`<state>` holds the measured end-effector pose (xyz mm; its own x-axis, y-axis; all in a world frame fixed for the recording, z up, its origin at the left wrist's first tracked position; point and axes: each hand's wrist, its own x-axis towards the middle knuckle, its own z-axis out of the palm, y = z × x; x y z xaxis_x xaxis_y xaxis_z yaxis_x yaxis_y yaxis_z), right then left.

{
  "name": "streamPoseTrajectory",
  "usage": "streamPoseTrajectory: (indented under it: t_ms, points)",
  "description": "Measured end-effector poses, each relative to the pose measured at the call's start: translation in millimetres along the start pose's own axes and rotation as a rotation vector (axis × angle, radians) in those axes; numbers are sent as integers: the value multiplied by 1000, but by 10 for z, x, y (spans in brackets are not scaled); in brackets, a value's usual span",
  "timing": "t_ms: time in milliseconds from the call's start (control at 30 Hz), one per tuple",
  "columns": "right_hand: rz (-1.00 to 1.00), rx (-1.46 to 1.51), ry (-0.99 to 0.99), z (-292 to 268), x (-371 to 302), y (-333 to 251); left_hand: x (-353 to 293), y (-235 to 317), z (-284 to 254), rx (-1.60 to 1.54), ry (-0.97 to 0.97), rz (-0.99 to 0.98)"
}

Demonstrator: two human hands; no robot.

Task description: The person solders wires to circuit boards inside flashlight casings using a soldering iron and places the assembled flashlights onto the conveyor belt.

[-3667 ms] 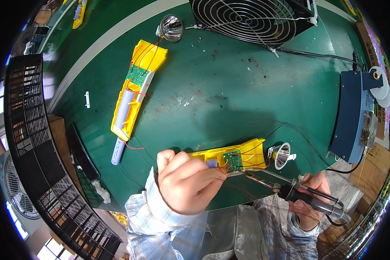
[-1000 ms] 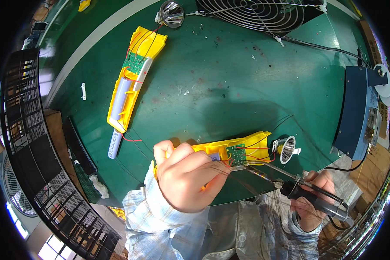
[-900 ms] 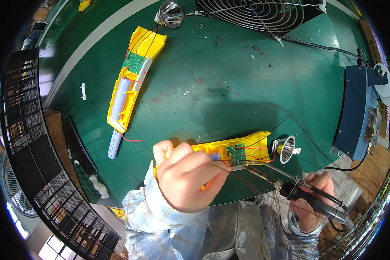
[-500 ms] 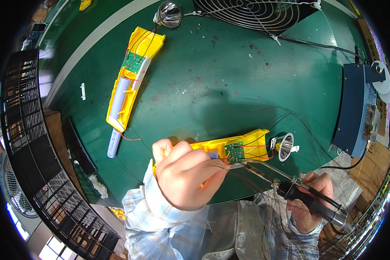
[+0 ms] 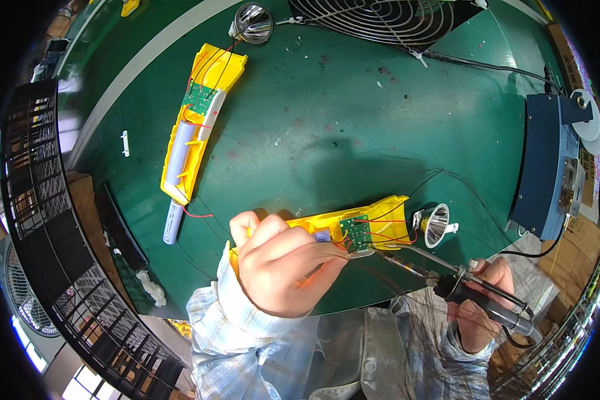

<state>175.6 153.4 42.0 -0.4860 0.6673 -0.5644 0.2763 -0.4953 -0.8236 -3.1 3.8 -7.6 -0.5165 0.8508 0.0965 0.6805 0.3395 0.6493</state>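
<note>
My left hand [image 5: 283,263] is closed around the left part of a yellow flashlight shell [image 5: 392,217], its thumb and forefinger pinched by the circuit board. Red and black wires run from this green circuit board [image 5: 357,235] to a round reflector [image 5: 437,225] on the right. My right hand [image 5: 477,320] grips a soldering iron [image 5: 490,308] with a thin metal feed tube along it. The iron's tip points at the board's lower edge; whether it touches is hard to make out. Part of a purple battery shows beside my left fingers; my hand hides most of the shell's left end.
A second yellow shell [image 5: 193,143] lies further back with a battery, wires and its reflector [image 5: 253,23]. A black fan [image 5: 380,20] stands at the far edge, a blue box-shaped device [image 5: 547,167] at the right. A black rack [image 5: 47,200] borders the left side.
The whole view has shifted slightly. The soldering iron's tip has drawn a little to the right along the board's lower edge. My left hand keeps its hold.
</note>
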Motion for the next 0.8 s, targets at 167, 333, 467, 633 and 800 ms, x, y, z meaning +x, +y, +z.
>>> streamPoseTrajectory:
  t_ms: [167, 333, 467, 633, 800]
  points:
    - [13, 19, -5, 17, 6, 12, -6, -20, 36, -29, 16, -8]
    - [-3, 9, -17, -14, -15, 36, -22, -29, 14, -8, 5, 8]
    - [-115, 38, -12, -137, -97, 7, -53, -33, -118, -121, 97, 63]
    - [-289, 103, -35, -271, -195, -82, -63, -56, -152, 209, 32, 63]
    - [-367, 147, 11, -457, -396, -189, -95, 73, -552, 160, 196, 145]
